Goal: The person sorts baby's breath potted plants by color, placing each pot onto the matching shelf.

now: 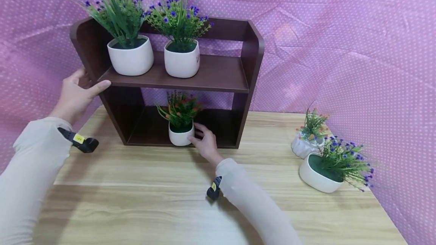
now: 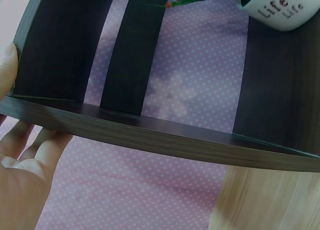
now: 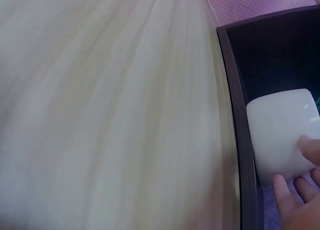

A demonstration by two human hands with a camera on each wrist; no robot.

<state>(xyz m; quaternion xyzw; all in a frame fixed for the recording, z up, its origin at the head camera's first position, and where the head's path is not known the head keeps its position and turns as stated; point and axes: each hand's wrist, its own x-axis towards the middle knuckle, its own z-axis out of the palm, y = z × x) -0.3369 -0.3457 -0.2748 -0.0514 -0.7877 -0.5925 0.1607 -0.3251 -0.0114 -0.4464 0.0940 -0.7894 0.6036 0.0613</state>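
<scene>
My left hand grips the left side panel of a dark brown two-tier shelf, thumb on the near side and fingers behind it. In the left wrist view, the fingers show beneath the panel's edge. My right hand holds a small white pot with an orange-flowered plant, upright near the front of the lower tier. The right wrist view shows thumb and fingers at the side of the white pot. Lettering reading "Life" marks the pot in the left wrist view.
On the upper tier stand two white pots with purple-flowered plants. At the table's right, a ribbed white pot and a white pot lying tilted hold more plants. A pink dotted cloth hangs behind the wooden table.
</scene>
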